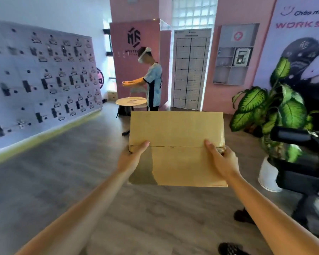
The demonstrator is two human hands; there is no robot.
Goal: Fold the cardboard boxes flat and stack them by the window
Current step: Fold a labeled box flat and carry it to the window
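A flattened brown cardboard box is held up at centre frame, pinched at its side edges by the left hand and the right hand, thumbs laid on top

Head-worn view (wide-angle) looks forward, slightly downward.
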